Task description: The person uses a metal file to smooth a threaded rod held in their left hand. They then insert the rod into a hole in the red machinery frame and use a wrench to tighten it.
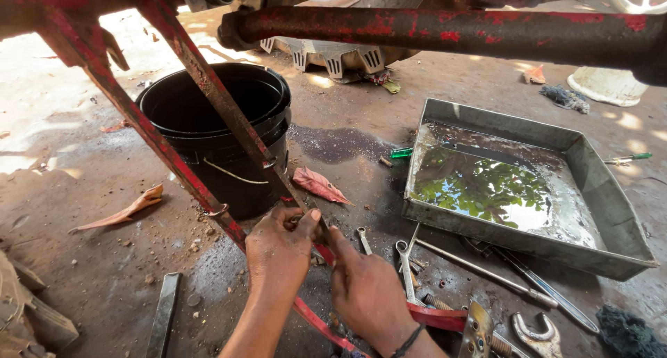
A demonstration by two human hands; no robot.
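View: head camera, looking down at oily ground under red machinery.
Rod [208, 101]: thin rusty red bar, running diagonally from upper left down to the hands, passing in front of the bucket [229, 132].
Second rod [132, 115]: parallel red bar, just left of the first, continuing low past the wrists.
Left hand [278, 250]: at the lower end of the rod, fingers curled around it, thumb up on top.
Right hand [365, 288]: just right of the left hand, touching it; fingers pinched narrow at the same joint. What they pinch cannot be told.
Room: hands sit in a tight wedge between bucket and tray [611, 212]; open dirt lies left of the bucket.
Tray: grey metal, right of the hands, holding dark reflective liquid.
Wrenches [404, 257]: on the ground between hands and tray, close to the right hand.
Pipe [451, 31]: thick rusty red, horizontal overhead, above the tray.
Leaf [318, 184]: red, just right of the bucket.
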